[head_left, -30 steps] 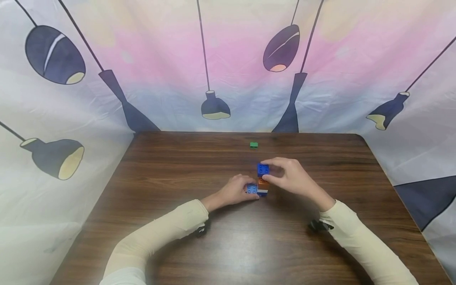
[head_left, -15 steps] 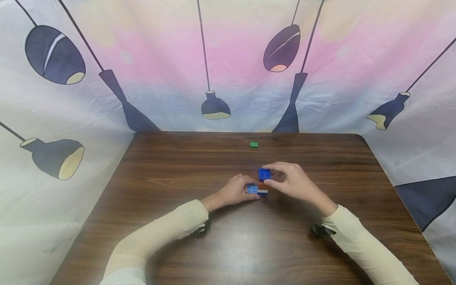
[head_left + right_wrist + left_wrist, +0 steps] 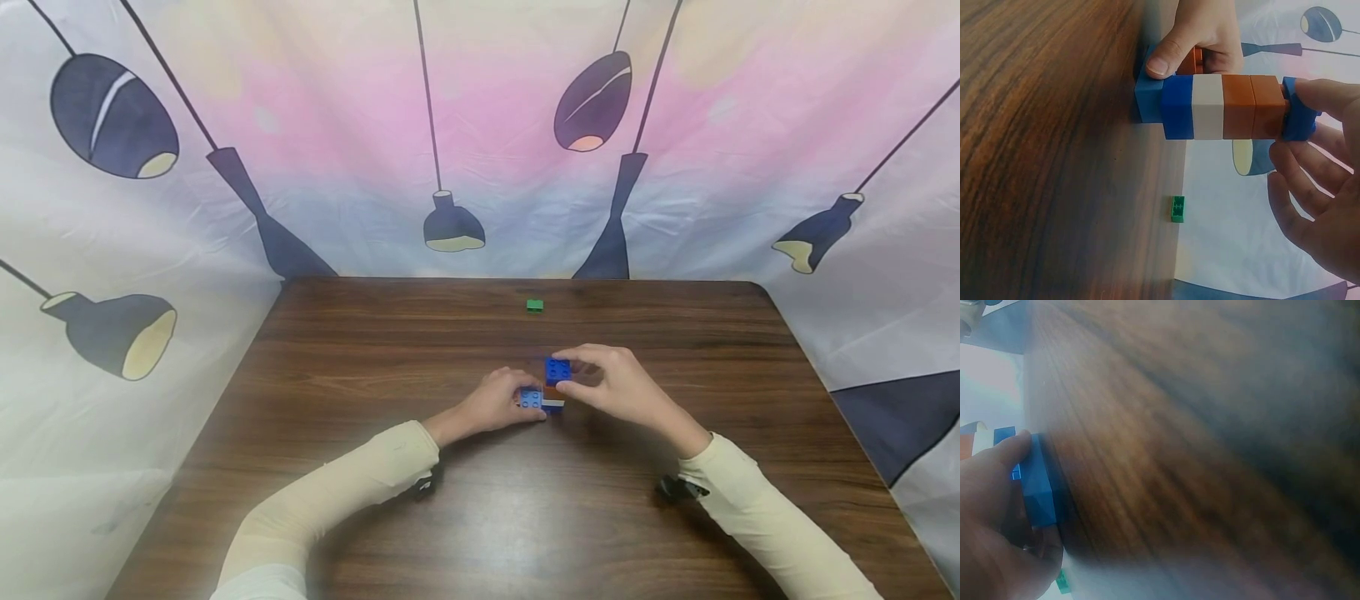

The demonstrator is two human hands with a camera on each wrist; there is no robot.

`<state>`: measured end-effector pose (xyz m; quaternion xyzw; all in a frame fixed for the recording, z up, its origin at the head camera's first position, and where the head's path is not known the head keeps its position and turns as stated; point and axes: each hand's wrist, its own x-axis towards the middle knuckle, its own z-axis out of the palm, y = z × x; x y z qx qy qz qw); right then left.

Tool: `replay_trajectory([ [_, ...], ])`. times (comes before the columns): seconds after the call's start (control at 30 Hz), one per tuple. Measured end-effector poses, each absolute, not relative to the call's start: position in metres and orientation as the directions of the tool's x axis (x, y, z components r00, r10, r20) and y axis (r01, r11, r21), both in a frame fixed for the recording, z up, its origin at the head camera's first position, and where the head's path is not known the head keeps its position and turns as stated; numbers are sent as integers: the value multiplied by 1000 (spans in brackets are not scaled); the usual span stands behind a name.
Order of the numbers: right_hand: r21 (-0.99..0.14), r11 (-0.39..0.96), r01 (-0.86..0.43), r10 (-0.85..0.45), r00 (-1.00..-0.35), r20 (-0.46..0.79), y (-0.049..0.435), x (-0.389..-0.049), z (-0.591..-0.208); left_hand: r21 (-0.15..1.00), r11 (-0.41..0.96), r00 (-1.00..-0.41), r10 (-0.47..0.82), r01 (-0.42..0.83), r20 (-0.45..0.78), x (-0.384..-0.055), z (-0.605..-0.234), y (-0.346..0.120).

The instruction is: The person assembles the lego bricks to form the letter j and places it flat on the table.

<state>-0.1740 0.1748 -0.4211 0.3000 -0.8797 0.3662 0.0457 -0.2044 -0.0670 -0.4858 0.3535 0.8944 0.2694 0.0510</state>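
Observation:
My right hand (image 3: 621, 382) pinches a blue brick (image 3: 557, 371) between thumb and fingers. In the right wrist view that brick sits slightly tilted right at the top end of a stack. Below it come two orange bricks (image 3: 1254, 106), a white brick (image 3: 1207, 106) and a dark blue brick (image 3: 1177, 107), standing on a lighter blue brick (image 3: 1149, 100) at the table. My left hand (image 3: 495, 402) grips this lower brick, its thumb beside the dark blue one. Another orange brick (image 3: 1199, 59) shows partly behind that thumb.
A small green brick (image 3: 535, 306) lies near the far edge of the brown wooden table (image 3: 375, 333). Behind the table hangs a cloth (image 3: 495, 125) printed with lamps.
My right hand has brought the blue brick nearer to me and over the stack, covering the orange bricks in the head view. The left hand has stayed in place.

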Motion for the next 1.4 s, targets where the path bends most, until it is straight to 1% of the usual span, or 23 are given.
replay_trajectory([
  [0.67, -643, 523, -560, -504, -811, 296, 175, -178, -424, 517, 606, -746, 658, 605, 102, -205, -486, -67],
  [1.1, -601, 532, -596, -497, -795, 348, 174, -175, -427, 515, 612, -750, 655, 600, 95, -204, -485, -67],
  [1.4, -626, 515, -586, -503, -798, 332, 175, -177, -428, 512, 614, -750, 654, 600, 95, -205, -487, -66],
])
